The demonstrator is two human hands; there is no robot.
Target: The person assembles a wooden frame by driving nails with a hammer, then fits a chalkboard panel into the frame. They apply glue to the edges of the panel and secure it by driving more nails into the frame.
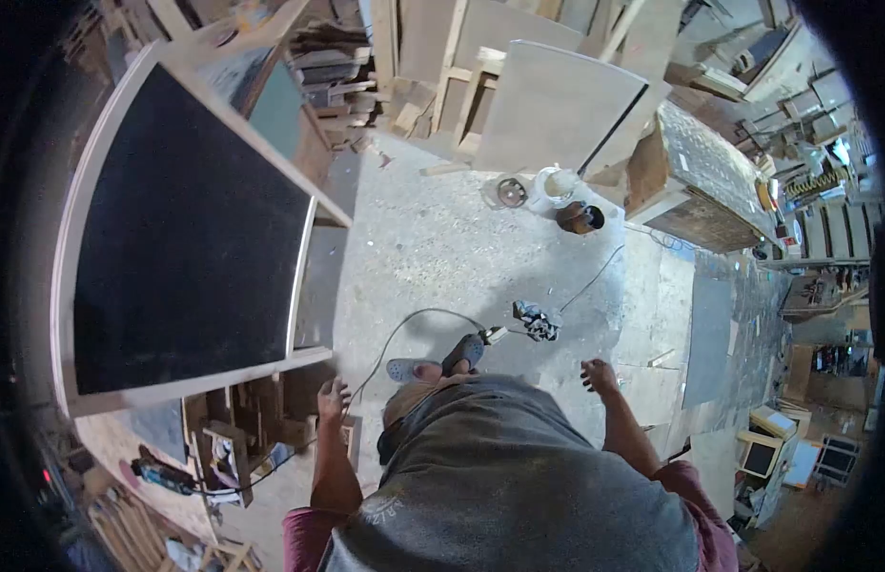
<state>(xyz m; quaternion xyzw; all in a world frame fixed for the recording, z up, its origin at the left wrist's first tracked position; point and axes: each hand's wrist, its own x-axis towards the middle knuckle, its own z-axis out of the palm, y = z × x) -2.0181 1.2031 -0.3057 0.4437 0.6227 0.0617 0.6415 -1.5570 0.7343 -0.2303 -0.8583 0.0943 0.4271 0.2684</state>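
Observation:
My left hand (334, 396) hangs just below the near right corner of a black panel in a pale wooden frame (190, 234). Its fingers are loosely bent and apart, with nothing visible in them. A dark cord (383, 351) runs across the floor close by. Over the floor to the right, my right hand (598, 375) is held away from my body, fingers spread and holding nothing. Nearest to it on the floor lies a crumpled dark-and-white bundle, perhaps cloth (537, 321), beside a white plug or socket block (495, 335) near my sandalled feet.
A white bucket (554, 187) and a brown pot (580, 218) stand ahead on the dusty floor (442, 219). Boards (557, 110) lean behind them. A wooden box (700, 181) stands at right. A corded power tool (163, 476) lies on the left.

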